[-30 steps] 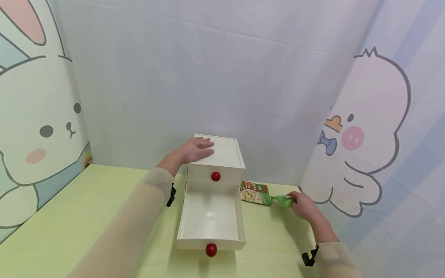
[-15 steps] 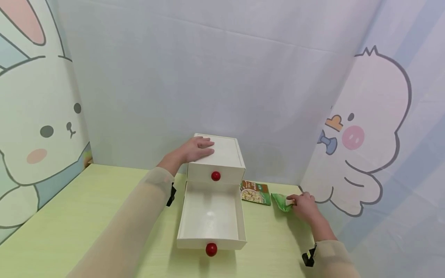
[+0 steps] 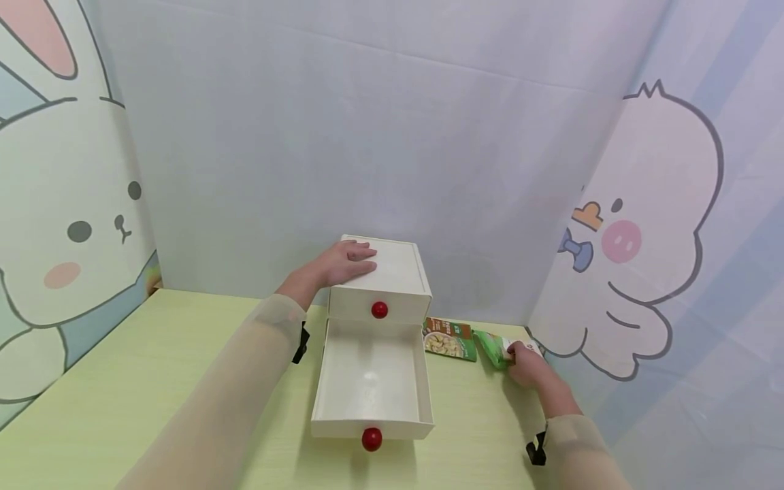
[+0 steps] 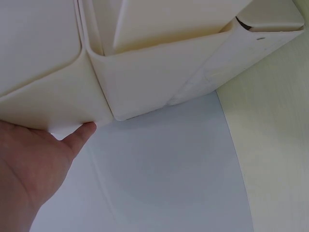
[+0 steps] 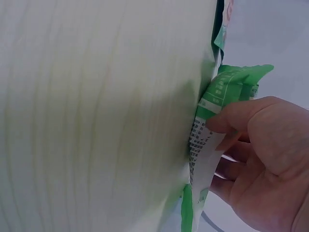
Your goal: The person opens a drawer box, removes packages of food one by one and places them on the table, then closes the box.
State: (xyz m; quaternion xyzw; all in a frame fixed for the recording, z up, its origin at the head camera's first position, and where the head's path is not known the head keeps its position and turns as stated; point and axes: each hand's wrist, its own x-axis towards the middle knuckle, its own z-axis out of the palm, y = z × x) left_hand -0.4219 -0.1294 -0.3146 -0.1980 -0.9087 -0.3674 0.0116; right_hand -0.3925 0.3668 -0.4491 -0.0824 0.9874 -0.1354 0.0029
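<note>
My left hand (image 3: pixel 344 264) rests on the top of a small white drawer cabinet (image 3: pixel 401 262), fingers spread over its left part. In the left wrist view a digit of the left hand (image 4: pixel 41 162) lies against the cabinet's edge. Below the upper drawer, the lower drawer (image 3: pixel 370 381) is pulled out and nothing shows inside it. To the right, my right hand (image 3: pixel 530 367) pinches a green and white packet (image 3: pixel 490 346) low over the table. Printed text shows on the packet (image 5: pixel 203 140) in the right wrist view, the thumb across its near face.
A brown and green food pouch (image 3: pixel 449 339) lies between the cabinet and the packet. Red round knobs stick out from the upper drawer (image 3: pixel 352 304) and the lower one. Curtains stand behind the pale yellow table (image 3: pixel 184 354) and along both sides.
The right hand has turned and shifted slightly with the packet, which now shows more of its length and its white part. The left hand and both drawers have stayed put.
</note>
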